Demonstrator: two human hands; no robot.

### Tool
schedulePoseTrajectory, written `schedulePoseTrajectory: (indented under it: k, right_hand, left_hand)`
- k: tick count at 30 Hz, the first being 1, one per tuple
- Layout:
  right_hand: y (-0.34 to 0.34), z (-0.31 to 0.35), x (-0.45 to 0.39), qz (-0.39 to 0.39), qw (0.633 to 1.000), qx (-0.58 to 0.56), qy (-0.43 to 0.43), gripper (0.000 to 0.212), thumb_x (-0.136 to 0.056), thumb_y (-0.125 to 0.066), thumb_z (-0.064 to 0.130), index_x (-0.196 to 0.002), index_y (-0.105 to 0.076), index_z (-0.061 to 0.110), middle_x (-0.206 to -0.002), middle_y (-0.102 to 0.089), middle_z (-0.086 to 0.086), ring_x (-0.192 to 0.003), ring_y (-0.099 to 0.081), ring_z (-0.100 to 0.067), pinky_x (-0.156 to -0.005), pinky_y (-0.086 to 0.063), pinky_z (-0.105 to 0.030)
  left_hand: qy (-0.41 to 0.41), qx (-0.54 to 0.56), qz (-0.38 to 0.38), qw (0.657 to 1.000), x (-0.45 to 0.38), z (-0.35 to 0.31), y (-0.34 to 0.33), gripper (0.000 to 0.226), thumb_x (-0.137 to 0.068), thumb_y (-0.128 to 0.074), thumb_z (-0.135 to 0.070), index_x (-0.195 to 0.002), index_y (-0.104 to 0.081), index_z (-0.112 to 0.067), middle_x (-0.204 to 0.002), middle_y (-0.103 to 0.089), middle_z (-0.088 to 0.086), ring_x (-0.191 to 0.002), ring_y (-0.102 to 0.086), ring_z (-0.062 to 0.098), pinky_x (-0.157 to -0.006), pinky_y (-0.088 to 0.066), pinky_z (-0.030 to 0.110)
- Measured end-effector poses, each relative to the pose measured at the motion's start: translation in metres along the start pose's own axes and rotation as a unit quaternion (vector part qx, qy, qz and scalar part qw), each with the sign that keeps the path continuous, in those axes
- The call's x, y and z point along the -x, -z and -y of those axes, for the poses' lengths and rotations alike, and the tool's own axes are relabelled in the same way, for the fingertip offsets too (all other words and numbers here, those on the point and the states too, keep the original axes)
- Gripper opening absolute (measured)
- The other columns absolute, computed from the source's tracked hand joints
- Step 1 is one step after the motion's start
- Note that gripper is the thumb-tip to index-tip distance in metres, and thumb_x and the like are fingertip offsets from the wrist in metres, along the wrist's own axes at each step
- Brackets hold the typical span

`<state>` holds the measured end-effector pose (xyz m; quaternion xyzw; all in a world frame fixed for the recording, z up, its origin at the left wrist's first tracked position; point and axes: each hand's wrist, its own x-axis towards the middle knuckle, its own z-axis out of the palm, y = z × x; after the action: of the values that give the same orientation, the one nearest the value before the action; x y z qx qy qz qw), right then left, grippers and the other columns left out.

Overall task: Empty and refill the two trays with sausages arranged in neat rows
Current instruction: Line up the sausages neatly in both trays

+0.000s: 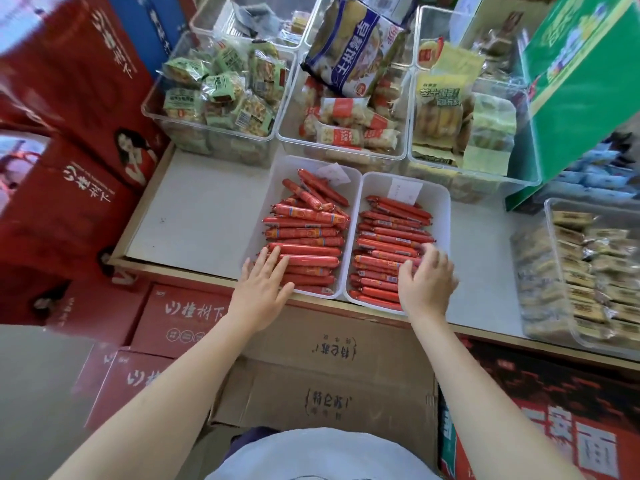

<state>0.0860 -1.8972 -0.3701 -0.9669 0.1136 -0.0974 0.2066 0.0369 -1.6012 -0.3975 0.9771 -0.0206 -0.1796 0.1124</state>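
Upper centre: clear bins (pixel 221 133) filled with wrapped snacks; upper right: green carton (pixel 585 81); left: red cartons (pixel 79 109); bottom centre: brown cardboard box (pixel 329 393)

Two trays sit side by side at the front edge of the surface (pixel 194 220), the left tray (pixel 282 171) touching the right tray (pixel 441 216). Sausages (pixel 304 242) lie in both. Behind them stands a row of snack bins (pixel 277 140); another bin (pixel 561 306) lies far right. Cardboard boxes (pixel 322 396) sit below the front edge.
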Motion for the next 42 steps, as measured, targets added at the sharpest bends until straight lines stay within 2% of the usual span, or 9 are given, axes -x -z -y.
schedulePoseTrajectory:
  k: [3, 5, 9, 15, 18, 22, 28, 35, 42]
  right_hand:
    - [-0.024, 0.051, 0.028, 0.06, 0.971, -0.043, 0.226, 0.014, -0.082, -0.062, 0.002, -0.093, -0.068, 0.008, -0.091, -0.067, -0.005, -0.089, -0.062, -0.029, -0.08, -0.046, -0.042]
    - [-0.045, 0.083, 0.041, 0.117, 0.948, -0.045, 0.293, 0.018, -0.081, -0.068, 0.001, -0.097, -0.072, 0.008, -0.092, -0.069, -0.006, -0.088, -0.064, -0.03, -0.079, -0.05, -0.041]
    - [-0.074, 0.113, 0.041, 0.187, 0.956, 0.006, 0.227, 0.034, -0.084, -0.07, 0.012, -0.119, -0.068, 0.012, -0.115, -0.067, -0.009, -0.106, -0.06, -0.033, -0.089, -0.051, -0.046]
    - [-0.08, 0.114, 0.038, 0.236, 0.952, 0.065, 0.184, 0.021, -0.086, -0.073, 0.03, -0.098, -0.075, 0.013, -0.09, -0.068, -0.005, -0.089, -0.063, -0.03, -0.08, -0.046, -0.039]
    - [-0.081, 0.115, 0.041, 0.161, 0.969, 0.053, 0.178, 0.02, -0.074, -0.082, 0.019, -0.089, -0.072, 0.01, -0.087, -0.061, -0.006, -0.083, -0.06, -0.031, -0.07, -0.046, -0.038]
    - [-0.081, 0.136, 0.018, 0.057, 0.983, 0.025, 0.17, 0.032, -0.083, -0.071, 0.012, -0.114, -0.066, 0.009, -0.114, -0.06, -0.012, -0.106, -0.058, -0.032, -0.087, -0.049, -0.046]
    - [-0.1, 0.168, -0.046, 0.174, 0.974, 0.006, 0.145, 0.052, -0.1, -0.051, 0.028, -0.149, -0.04, 0.017, -0.151, -0.042, -0.01, -0.138, -0.038, -0.028, -0.111, -0.034, -0.043]
    - [-0.124, 0.178, -0.084, 0.217, 0.973, 0.001, 0.075, 0.028, -0.099, -0.05, 0.024, -0.125, -0.062, 0.019, -0.118, -0.064, -0.007, -0.116, -0.054, -0.033, -0.092, -0.047, -0.047]
    - [-0.117, 0.156, -0.104, 0.252, 0.964, 0.01, 0.081, 0.035, -0.097, -0.052, 0.016, -0.129, -0.06, 0.025, -0.126, -0.061, 0.001, -0.123, -0.046, -0.027, -0.099, -0.036, -0.044]
  left_hand:
    - [-0.037, -0.003, 0.04, 0.999, -0.004, 0.02, 0.001, 0.071, -0.1, -0.014, -0.063, -0.158, 0.007, -0.029, -0.164, 0.017, -0.005, -0.151, 0.018, 0.014, -0.124, 0.007, 0.039]
    - [-0.059, -0.002, 0.041, 0.997, -0.008, 0.029, 0.003, 0.074, -0.098, -0.016, -0.067, -0.158, 0.005, -0.03, -0.165, 0.016, -0.005, -0.151, 0.016, 0.014, -0.125, 0.003, 0.039]
    - [-0.082, 0.014, 0.034, 0.996, -0.009, 0.035, 0.008, 0.075, -0.095, -0.019, -0.069, -0.159, -0.001, -0.033, -0.165, 0.014, -0.005, -0.152, 0.013, 0.017, -0.123, -0.002, 0.039]
    - [-0.119, 0.051, -0.033, 0.991, -0.022, 0.045, 0.016, 0.074, -0.093, -0.012, -0.063, -0.156, -0.027, -0.027, -0.167, 0.002, -0.002, -0.152, 0.014, 0.016, -0.123, 0.003, 0.042]
    - [-0.095, 0.04, -0.054, 0.993, -0.035, 0.048, 0.018, 0.082, -0.09, -0.005, -0.061, -0.159, -0.016, -0.019, -0.167, 0.003, -0.001, -0.152, 0.014, 0.016, -0.123, 0.004, 0.042]
    - [-0.068, 0.043, -0.07, 0.994, -0.062, 0.048, 0.024, 0.073, -0.099, -0.018, -0.056, -0.16, -0.004, -0.018, -0.166, 0.008, -0.001, -0.152, 0.014, 0.017, -0.123, 0.003, 0.042]
    - [-0.034, 0.056, -0.05, 0.997, -0.083, 0.055, 0.018, 0.068, -0.104, -0.027, -0.05, -0.159, 0.0, -0.023, -0.166, 0.01, -0.004, -0.153, 0.012, 0.019, -0.124, -0.005, 0.047]
    - [-0.037, 0.049, -0.082, 0.995, -0.086, 0.058, 0.008, 0.069, -0.098, -0.012, -0.055, -0.159, -0.007, -0.022, -0.166, -0.001, -0.002, -0.154, 0.004, 0.022, -0.123, -0.01, 0.049]
    - [-0.054, 0.056, -0.113, 0.991, -0.091, 0.058, 0.007, 0.067, -0.101, -0.02, -0.053, -0.159, 0.002, -0.029, -0.167, 0.005, -0.004, -0.153, 0.008, 0.02, -0.122, -0.006, 0.051]
